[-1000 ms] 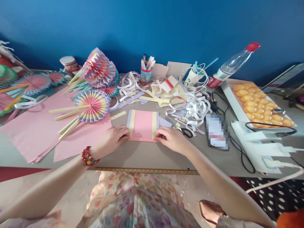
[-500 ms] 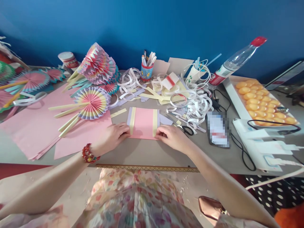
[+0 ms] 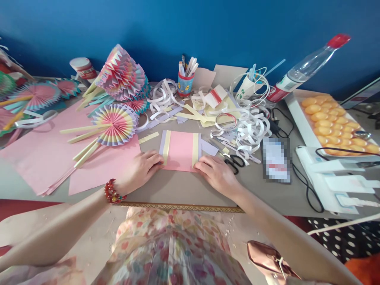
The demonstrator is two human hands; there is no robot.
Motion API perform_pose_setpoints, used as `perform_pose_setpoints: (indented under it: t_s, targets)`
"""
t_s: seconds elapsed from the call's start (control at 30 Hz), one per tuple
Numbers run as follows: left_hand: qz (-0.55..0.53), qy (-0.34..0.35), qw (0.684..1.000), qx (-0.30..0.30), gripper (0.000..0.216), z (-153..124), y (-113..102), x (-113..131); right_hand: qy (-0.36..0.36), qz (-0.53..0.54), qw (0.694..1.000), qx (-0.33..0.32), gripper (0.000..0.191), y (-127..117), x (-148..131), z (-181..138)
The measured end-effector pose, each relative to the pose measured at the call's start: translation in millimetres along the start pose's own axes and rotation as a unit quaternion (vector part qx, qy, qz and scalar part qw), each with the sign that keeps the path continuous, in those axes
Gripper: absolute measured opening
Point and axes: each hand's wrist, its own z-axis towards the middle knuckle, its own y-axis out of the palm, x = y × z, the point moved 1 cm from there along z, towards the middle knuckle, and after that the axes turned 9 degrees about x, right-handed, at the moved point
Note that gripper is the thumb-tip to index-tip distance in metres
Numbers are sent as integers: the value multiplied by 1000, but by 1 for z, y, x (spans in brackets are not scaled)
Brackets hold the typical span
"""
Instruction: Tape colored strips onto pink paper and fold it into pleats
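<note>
The left hand (image 3: pixel 145 168) and right hand (image 3: pixel 216 174) pinch the pink paper (image 3: pixel 181 150). Yellow strips (image 3: pixel 195 146) are on; the middle has no folds.

From my remote view, a plain blue wall (image 3: pixel 190 27) spans the upper background, brighter toward the middle and shaded low at the left. I see a long grey-brown table (image 3: pixel 175 192) set along it, its front edge trimmed with a patterned golden strip (image 3: pixel 184 207). Below lies a pale floor (image 3: pixel 237 239) scattered with small flecks.
</note>
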Motion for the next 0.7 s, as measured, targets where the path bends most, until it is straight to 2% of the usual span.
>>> perform_pose_setpoints:
  t_s: [0.2,0.33,0.43,0.57,0.7]
  targets:
    - [99,56,993,16,24,-4,2,6,-15,-9,1000,-4,19,2,3,-3]
    - [203,154,967,5,34,-7,2,15,-38,-46,998,5,22,-1,0,-2]
    - [236,203,950,-11,34,-7,1,19,-70,-79,994,12,23,-3,-3,0]
    - [257,224,939,-48,38,-6,-1,22,-113,-119,986,16,22,-7,-12,-1]
    - [254,219,938,-84,46,-7,-2,22,-102,-154,983,-5,30,-10,-25,-12]
